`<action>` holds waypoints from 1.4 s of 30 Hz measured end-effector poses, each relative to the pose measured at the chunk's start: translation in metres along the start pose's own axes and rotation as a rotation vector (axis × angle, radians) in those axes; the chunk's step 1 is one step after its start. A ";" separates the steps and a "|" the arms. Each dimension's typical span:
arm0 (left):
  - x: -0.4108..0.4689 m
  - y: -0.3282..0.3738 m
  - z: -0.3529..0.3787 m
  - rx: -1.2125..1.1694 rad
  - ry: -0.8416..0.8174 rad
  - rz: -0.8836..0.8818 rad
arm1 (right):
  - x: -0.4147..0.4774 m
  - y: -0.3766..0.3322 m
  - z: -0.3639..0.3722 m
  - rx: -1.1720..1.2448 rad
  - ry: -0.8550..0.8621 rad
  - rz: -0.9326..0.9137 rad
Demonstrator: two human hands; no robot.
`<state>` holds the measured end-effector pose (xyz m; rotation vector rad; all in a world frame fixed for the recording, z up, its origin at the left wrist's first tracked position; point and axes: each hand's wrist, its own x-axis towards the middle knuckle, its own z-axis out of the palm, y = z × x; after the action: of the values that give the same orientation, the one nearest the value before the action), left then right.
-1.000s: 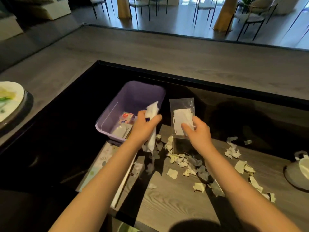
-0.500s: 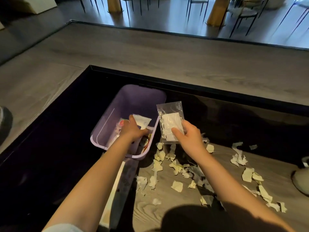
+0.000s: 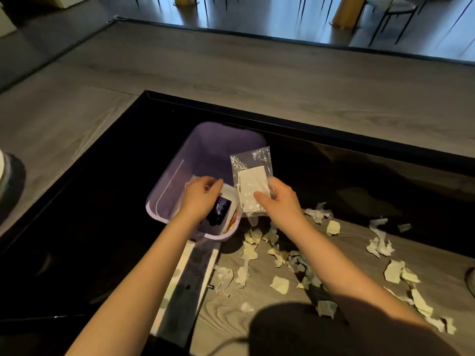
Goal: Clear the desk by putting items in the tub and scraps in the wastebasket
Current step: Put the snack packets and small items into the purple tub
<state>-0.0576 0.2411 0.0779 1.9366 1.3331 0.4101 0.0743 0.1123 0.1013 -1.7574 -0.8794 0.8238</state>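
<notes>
A lilac plastic tub [image 3: 205, 150] stands at the desk's far left edge with a few small items in it. My left hand [image 3: 200, 199] hovers inside it with loose fingers, just above a white pack with a purple label [image 3: 223, 208] that lies in the tub. Beside the tub's right rim, my right hand [image 3: 280, 201] pinches a clear plastic bag [image 3: 252, 173] with white card in it and holds it upright. Several torn paper scraps [image 3: 280, 283], pale yellow and white, litter the wooden desk [image 3: 231, 317] below both hands.
A flat booklet [image 3: 185, 291] lies along the desk's left edge under my left forearm. A dark rounded shape [image 3: 295, 330] covers the desk's near edge. A black recessed area [image 3: 90, 227] surrounds the desk. A round object [image 3: 7, 181] shows at the left edge.
My left hand carried the white pack down into the tub and let it go. My right hand brought the clear bag leftward, up to the tub's rim.
</notes>
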 end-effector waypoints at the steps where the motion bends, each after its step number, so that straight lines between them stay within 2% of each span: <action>1: -0.006 0.006 -0.006 -0.203 -0.034 -0.026 | 0.002 -0.004 0.005 0.004 -0.027 0.003; 2: -0.012 0.010 -0.010 -0.343 -0.088 -0.042 | 0.005 -0.009 0.011 -0.006 -0.052 -0.003; 4: -0.019 0.012 -0.017 -0.452 -0.144 -0.037 | 0.011 -0.016 0.025 -0.068 -0.095 -0.033; 8: -0.004 -0.006 -0.035 -0.467 0.006 -0.046 | 0.018 -0.022 0.048 -0.212 -0.186 -0.071; 11: 0.014 -0.019 -0.051 -0.249 0.114 -0.042 | 0.019 -0.017 0.052 -0.548 -0.225 -0.152; 13: 0.028 -0.028 -0.058 -0.039 0.127 -0.075 | 0.023 -0.011 0.051 -0.807 -0.282 -0.242; 16: 0.044 -0.036 -0.058 0.200 -0.024 -0.127 | 0.032 -0.004 0.052 -1.128 -0.498 -0.332; 18: 0.051 -0.038 -0.053 0.404 -0.130 -0.119 | 0.039 -0.004 0.056 -1.266 -0.618 -0.293; 22: 0.055 -0.041 -0.039 0.692 -0.186 -0.110 | 0.050 -0.002 0.072 -1.516 -0.797 -0.220; 24: 0.050 -0.042 -0.032 0.825 -0.186 -0.104 | 0.052 -0.002 0.074 -1.561 -0.831 -0.195; 29: 0.038 -0.040 -0.021 1.044 -0.101 -0.053 | 0.046 -0.005 0.068 -1.426 -0.736 -0.246; 33: 0.029 -0.040 -0.027 1.047 -0.040 0.014 | 0.035 -0.008 0.055 -1.029 -0.534 -0.340; 35: 0.013 -0.034 -0.029 0.946 0.050 0.052 | 0.025 -0.005 0.045 -0.879 -0.376 -0.390; 39: -0.038 -0.028 -0.023 0.550 0.263 0.214 | -0.007 0.025 0.024 -0.672 -0.014 -0.417; 42: -0.074 -0.039 -0.009 0.410 0.403 0.330 | -0.024 0.059 0.015 -0.677 0.101 -0.385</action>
<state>-0.1199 0.1850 0.0660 2.5304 1.4279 0.7689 0.0606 0.0829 0.0444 -2.0682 -1.4849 0.1794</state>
